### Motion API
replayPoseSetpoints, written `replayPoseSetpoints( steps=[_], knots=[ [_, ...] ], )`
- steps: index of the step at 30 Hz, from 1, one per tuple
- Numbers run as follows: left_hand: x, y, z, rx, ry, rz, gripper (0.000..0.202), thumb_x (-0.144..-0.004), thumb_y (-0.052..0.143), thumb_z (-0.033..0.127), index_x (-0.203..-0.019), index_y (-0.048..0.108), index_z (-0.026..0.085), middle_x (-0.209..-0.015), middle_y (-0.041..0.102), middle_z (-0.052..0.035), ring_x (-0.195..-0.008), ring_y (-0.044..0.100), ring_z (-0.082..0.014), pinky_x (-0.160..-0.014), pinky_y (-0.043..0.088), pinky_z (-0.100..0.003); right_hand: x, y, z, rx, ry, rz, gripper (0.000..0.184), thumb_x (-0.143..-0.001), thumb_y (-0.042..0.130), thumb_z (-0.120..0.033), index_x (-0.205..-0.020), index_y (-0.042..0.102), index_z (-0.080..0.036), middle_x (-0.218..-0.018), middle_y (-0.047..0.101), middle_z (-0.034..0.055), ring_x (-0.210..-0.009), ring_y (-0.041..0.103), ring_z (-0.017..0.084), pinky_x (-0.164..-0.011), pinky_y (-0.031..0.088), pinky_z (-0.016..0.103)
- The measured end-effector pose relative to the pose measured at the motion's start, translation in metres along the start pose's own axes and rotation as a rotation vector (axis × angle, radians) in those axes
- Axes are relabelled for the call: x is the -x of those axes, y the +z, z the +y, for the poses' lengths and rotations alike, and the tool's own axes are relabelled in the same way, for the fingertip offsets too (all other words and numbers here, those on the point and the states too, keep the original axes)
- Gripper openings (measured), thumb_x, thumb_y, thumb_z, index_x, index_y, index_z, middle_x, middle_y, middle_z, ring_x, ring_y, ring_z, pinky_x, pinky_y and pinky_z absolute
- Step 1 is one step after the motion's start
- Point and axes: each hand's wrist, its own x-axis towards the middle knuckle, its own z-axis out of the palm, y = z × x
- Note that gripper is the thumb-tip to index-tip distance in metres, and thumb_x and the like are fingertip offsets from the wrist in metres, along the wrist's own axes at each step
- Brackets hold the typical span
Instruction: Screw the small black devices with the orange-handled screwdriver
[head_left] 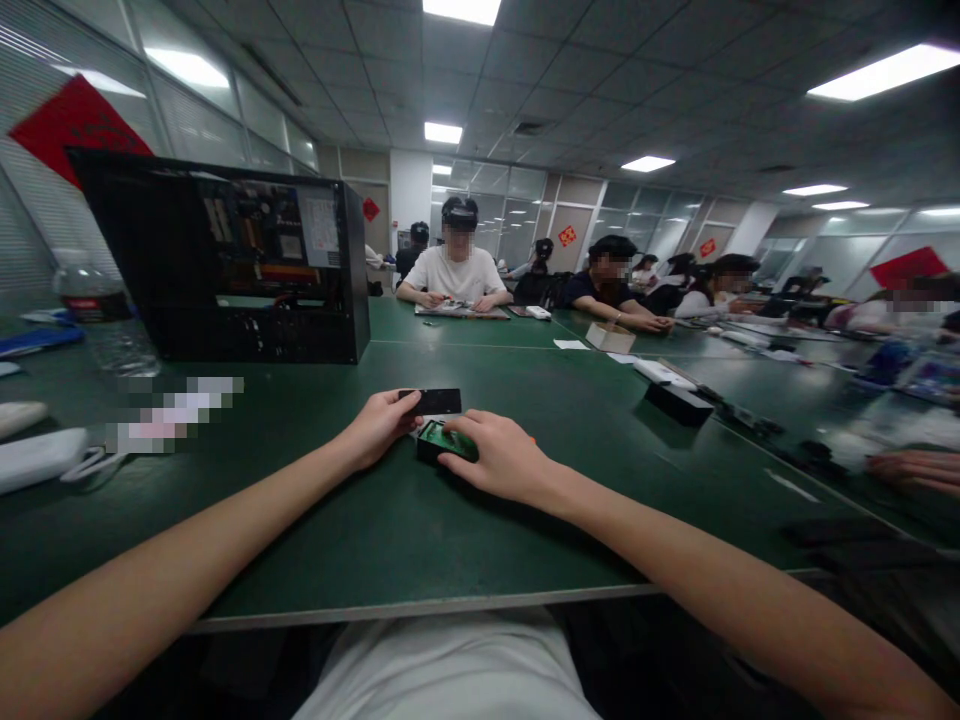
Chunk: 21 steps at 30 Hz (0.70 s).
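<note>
My left hand (380, 428) pinches a flat black rectangular panel (441, 402) between thumb and fingers, just above the table. Below and to the right of the panel is a small open-topped black box (426, 449) with a green circuit board (435, 433) inside. My right hand (504, 452) grips the box at its right side, thumb along the near wall and fingers over the top. These fingers cover part of the board. Something whitish shows between the panel and the box, too small to name.
An open black computer case (356, 270) stands at the back left, beside a plastic bottle (112, 325). White devices lie at the left edge. To the right are a black box (679, 403), a pale box (610, 338) and cables. Several people sit around the green table (330, 560).
</note>
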Motion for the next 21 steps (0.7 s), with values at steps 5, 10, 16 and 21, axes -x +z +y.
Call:
replayPoseSetpoints(
  steps=[5, 10, 16, 21],
  knots=[
    [0.002, 0.003, 0.0, -0.004, -0.012, -0.014, 0.022, -0.078, 0.083, 0.027, -0.087, 0.071, 0.01, -0.082, 0.073, -0.0054, -0.062, 0.063, -0.0103, -0.064, 0.051, -0.022, 0.001, -0.005, -0.012, 0.12, 0.044, 0.008, 0.034, -0.094, 0.057, -0.049, -0.101, 0.072, -0.02, -0.092, 0.071, 0.0097, -0.081, 0.067, 0.023, -0.07, 0.046, 0.032],
    [0.005, 0.005, 0.002, -0.015, -0.01, -0.027, 0.021, -0.078, 0.083, 0.027, -0.083, 0.071, 0.01, -0.079, 0.074, -0.0054, -0.062, 0.064, -0.0112, -0.064, 0.051, -0.022, 0.0, -0.007, -0.013, 0.106, 0.053, 0.007, 0.034, -0.093, 0.058, -0.05, -0.101, 0.073, -0.02, -0.094, 0.074, 0.0095, -0.081, 0.068, 0.022, -0.07, 0.046, 0.031],
    [0.006, 0.006, 0.004, -0.039, -0.001, -0.037, 0.021, -0.079, 0.082, 0.028, -0.081, 0.07, 0.011, -0.077, 0.073, -0.0057, -0.062, 0.064, -0.0123, -0.063, 0.053, -0.023, 0.001, -0.011, -0.015, 0.124, 0.097, -0.002, 0.036, -0.091, 0.059, -0.053, -0.103, 0.071, -0.021, -0.099, 0.075, 0.0096, -0.085, 0.069, 0.024, -0.069, 0.045, 0.031],
    [0.006, 0.005, 0.004, -0.066, 0.008, -0.044, 0.024, -0.08, 0.082, 0.032, -0.082, 0.07, 0.011, -0.077, 0.073, -0.0071, -0.063, 0.065, -0.0143, -0.064, 0.054, -0.026, 0.003, -0.012, -0.013, 0.125, 0.074, -0.022, 0.038, -0.093, 0.057, -0.052, -0.117, 0.068, -0.024, -0.103, 0.075, 0.0083, -0.089, 0.07, 0.026, -0.071, 0.047, 0.033]
  ],
)
